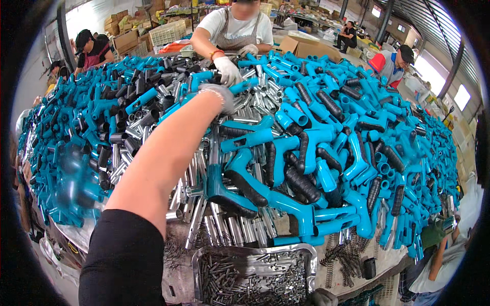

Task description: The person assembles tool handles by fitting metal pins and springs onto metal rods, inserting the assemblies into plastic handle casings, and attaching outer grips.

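My left hand (220, 98), in a grey glove, reaches far across the heap of parts, the bare forearm stretched out below a black sleeve. Its fingers point away from me and are mostly hidden. Around it lie silver metal tubes (263, 102) and teal plastic handles (250, 125), some with black grips. My right hand (324, 297), in a dark glove, shows only partly at the lower edge, beside a metal tray (312, 265) of small pins and bits. What it holds, if anything, is out of sight.
Opposite me a person's white-gloved hand (227, 70) reaches into the same heap, close to my left hand. Black springs (347, 265) lie right of the tray. Other people sit around the table. A cardboard box (311, 48) stands behind the heap.
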The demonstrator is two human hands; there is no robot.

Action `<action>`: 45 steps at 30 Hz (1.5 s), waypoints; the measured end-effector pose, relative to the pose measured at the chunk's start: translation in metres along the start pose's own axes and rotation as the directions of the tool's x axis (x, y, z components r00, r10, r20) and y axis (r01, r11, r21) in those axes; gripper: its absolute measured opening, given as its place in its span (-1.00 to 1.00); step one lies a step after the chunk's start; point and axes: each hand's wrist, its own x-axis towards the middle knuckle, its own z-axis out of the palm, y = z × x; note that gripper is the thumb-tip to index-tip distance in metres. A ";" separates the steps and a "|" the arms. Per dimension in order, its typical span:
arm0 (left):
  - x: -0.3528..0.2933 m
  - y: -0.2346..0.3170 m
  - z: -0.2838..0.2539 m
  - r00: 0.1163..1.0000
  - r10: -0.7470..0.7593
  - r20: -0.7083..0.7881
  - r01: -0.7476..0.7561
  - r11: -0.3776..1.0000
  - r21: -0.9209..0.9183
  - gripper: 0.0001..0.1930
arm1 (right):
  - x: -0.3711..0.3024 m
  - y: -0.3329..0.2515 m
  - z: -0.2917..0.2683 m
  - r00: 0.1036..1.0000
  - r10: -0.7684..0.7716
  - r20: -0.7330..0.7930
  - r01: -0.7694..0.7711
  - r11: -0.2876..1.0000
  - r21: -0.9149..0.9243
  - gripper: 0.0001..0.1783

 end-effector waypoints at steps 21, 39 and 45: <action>0.014 -0.043 0.013 0.985 0.137 0.101 -0.155 0.966 0.207 -0.47 | -0.007 0.005 0.001 0.993 0.034 0.116 -0.040 0.998 0.050 -0.61; 0.005 -0.030 -0.008 0.898 0.308 -0.316 -0.352 0.932 -0.091 -0.58 | -0.003 -0.009 0.005 0.998 0.066 -0.006 -0.066 0.998 0.004 -0.53; 0.027 0.000 0.020 0.974 0.056 -0.218 -0.084 0.989 -0.120 -0.67 | -0.006 -0.007 0.004 0.994 0.105 0.022 -0.104 0.994 -0.041 -0.52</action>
